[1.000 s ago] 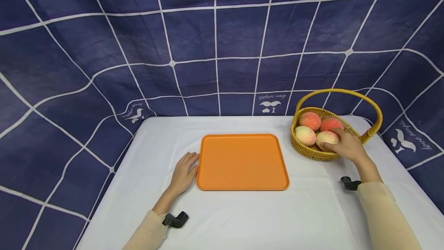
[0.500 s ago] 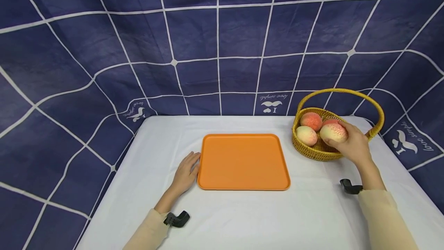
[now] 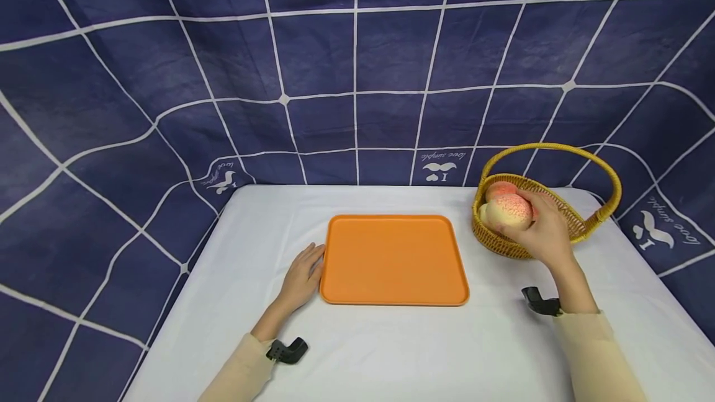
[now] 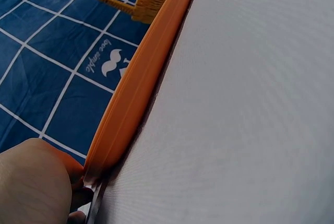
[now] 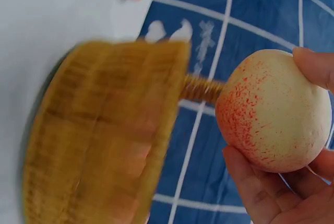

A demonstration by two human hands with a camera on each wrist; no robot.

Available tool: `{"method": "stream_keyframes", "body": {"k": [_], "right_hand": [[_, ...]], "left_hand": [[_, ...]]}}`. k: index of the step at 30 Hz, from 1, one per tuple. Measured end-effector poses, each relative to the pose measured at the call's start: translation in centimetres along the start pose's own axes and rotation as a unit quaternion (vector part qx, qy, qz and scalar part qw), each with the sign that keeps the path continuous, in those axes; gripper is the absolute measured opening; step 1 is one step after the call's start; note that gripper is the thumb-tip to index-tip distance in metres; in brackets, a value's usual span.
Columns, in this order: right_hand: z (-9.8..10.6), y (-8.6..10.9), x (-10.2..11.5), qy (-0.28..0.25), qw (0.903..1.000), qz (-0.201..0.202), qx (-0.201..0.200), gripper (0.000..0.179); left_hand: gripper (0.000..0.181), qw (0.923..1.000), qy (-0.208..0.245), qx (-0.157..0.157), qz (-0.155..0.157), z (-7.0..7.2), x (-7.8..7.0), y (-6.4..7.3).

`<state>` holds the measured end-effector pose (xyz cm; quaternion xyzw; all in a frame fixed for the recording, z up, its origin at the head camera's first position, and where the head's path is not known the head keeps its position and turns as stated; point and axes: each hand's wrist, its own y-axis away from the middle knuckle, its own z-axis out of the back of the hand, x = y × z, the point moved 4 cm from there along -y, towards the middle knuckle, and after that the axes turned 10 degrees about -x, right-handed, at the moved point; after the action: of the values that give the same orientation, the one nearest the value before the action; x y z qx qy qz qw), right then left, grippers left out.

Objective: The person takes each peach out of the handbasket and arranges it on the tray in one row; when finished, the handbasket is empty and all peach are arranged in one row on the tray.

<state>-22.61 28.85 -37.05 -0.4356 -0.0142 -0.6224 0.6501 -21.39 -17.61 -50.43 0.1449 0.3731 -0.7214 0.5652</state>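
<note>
My right hand (image 3: 543,228) grips a pale yellow peach with red speckles (image 5: 274,110), thumb on one side and fingers on the other. In the right wrist view the peach is held above the rim of the yellow wicker basket (image 5: 99,130). Behind it in the head view, more peaches (image 3: 499,189) sit in the basket, partly hidden by the held one and the hand. My left hand (image 3: 301,278) rests at the left edge of the orange tray (image 3: 393,259), its fingers touching the rim. The left wrist view shows that hand at the tray's corner (image 4: 102,164).
The tray lies flat on a white-covered table (image 3: 402,352), left of the basket. The basket's tall arched handle (image 3: 558,146) rises over its right part. A blue checked cloth (image 3: 391,79) hangs behind the table and along its sides.
My right hand has lifted one peach from the basket's front right and carried it up and left, over the other peaches. My left hand has stayed at the tray's edge.
</note>
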Motion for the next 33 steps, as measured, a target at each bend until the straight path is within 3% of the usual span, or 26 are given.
{"method": "stream_keyframes", "body": {"k": [16, 33], "right_hand": [[-7.9, 0.9, 7.9, -0.108, 0.9907, 0.073, 0.04, 0.08], [-17.0, 3.1, 16.2, -0.14, 0.976, 0.104, 0.13, 0.074]], "left_hand": [[0.043, 1.0, -0.003, 0.001, -0.008, -0.1, -0.3, -0.3], [0.043, 0.9999, -0.007, -0.006, -0.008, 0.0, -0.1, -0.1]]}}
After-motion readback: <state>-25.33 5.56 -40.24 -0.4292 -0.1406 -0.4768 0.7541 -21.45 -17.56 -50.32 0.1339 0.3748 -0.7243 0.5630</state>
